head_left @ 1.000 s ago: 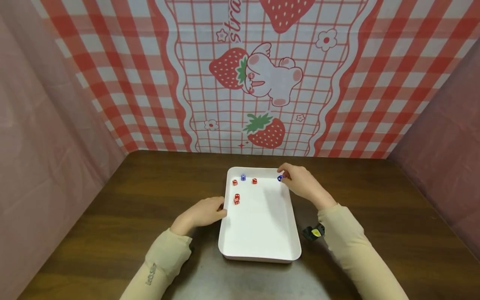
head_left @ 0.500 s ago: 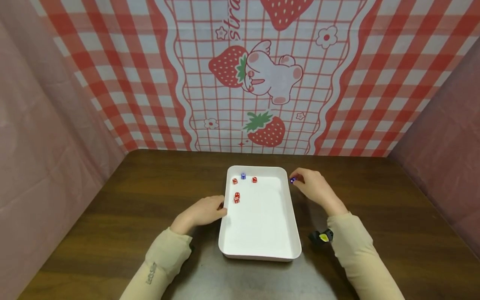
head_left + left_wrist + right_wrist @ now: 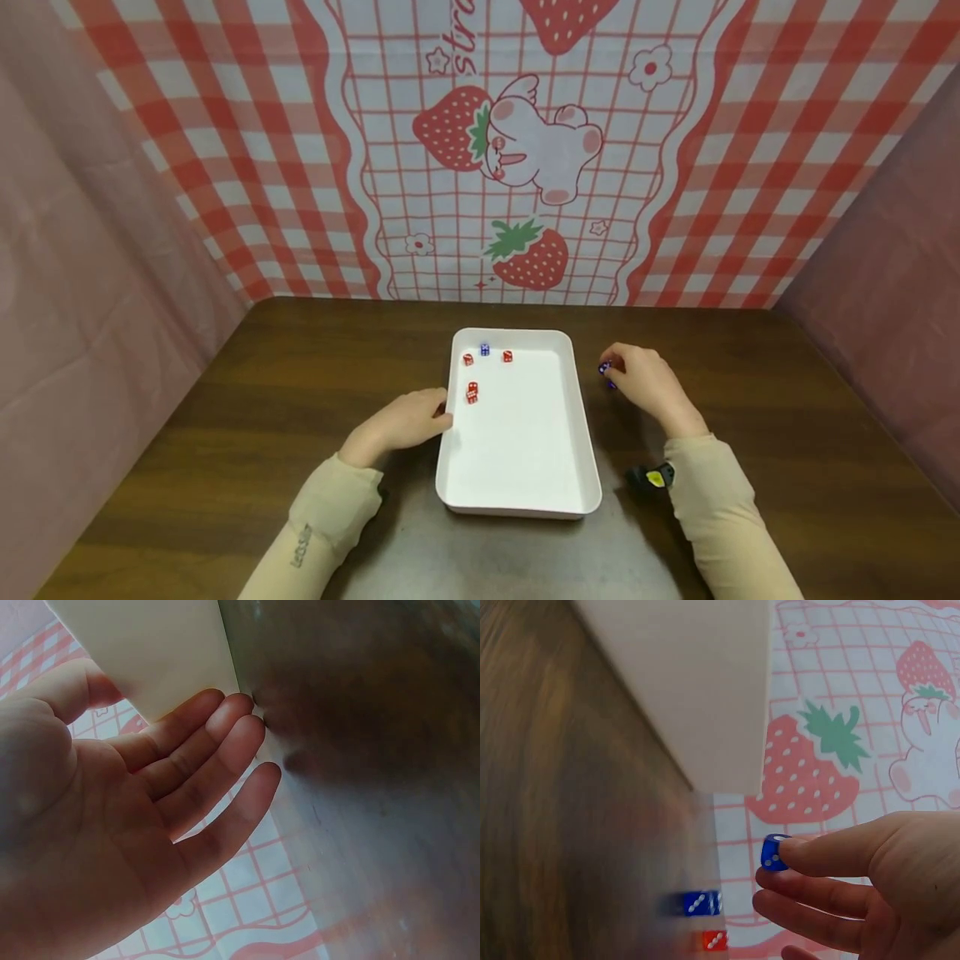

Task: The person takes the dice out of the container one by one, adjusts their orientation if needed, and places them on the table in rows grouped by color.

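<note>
My left hand (image 3: 401,425) grips the left wall of a white tray (image 3: 525,510); the thumb reaches over the rim and the fingers (image 3: 240,742) lie along the outside. To the right of the tray, my right hand (image 3: 648,383) pinches a blue die (image 3: 773,853) between thumb and index finger, above the table. Under that hand sit another blue die (image 3: 703,903) and a red die (image 3: 715,940), side by side. Inside the tray, toward its far left, are a blue die (image 3: 484,349), a red die (image 3: 468,360), another red die (image 3: 507,357) and a touching red pair (image 3: 472,393).
The tray stands on a dark wooden table (image 3: 247,433). A strawberry-print checked cloth (image 3: 532,167) hangs behind the table, with pink curtains (image 3: 90,292) at the sides. A dark strap with a yellow patch (image 3: 656,477) is at the right wrist.
My right hand has carried the blue die from the tray's far right corner, out over the rim, to the right and slightly nearer. The left hand stays on the tray.
</note>
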The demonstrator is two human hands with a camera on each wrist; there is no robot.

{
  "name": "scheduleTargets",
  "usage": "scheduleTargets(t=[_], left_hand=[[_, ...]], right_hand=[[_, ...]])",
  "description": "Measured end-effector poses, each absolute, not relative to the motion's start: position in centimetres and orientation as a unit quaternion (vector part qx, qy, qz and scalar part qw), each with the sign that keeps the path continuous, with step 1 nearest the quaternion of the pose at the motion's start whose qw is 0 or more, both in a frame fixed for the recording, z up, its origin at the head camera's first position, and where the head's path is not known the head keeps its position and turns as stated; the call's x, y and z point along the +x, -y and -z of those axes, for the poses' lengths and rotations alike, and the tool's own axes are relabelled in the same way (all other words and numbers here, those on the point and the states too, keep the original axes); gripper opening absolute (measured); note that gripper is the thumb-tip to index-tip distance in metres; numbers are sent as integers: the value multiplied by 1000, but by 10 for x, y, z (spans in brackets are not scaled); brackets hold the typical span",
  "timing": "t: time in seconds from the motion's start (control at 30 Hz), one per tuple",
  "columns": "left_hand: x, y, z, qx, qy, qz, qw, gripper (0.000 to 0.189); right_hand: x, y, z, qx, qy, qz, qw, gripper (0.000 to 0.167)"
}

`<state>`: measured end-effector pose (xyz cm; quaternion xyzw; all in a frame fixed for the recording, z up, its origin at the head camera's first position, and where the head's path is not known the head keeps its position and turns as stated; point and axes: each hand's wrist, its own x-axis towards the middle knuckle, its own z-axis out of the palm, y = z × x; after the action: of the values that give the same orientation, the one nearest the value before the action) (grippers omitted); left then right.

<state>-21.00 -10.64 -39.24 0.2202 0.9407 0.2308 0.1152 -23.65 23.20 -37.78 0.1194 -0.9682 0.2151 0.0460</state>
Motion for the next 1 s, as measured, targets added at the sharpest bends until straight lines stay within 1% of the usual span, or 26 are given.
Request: scheduleTargets(t=[0.2, 0.43, 1.0], left_hand=[[-211, 107, 393, 220, -940, -231, 119, 11], [-212, 108, 393, 222, -940, -231, 118, 13], [-213, 109, 393, 223, -937, -239, 125, 13]], right_hand=[[-237, -237, 378, 110, 976, -190, 4, 16], [-235, -240, 378, 110, 980, -164, -22, 18], [-237, -243, 385, 92, 983, -157, -29, 15]])
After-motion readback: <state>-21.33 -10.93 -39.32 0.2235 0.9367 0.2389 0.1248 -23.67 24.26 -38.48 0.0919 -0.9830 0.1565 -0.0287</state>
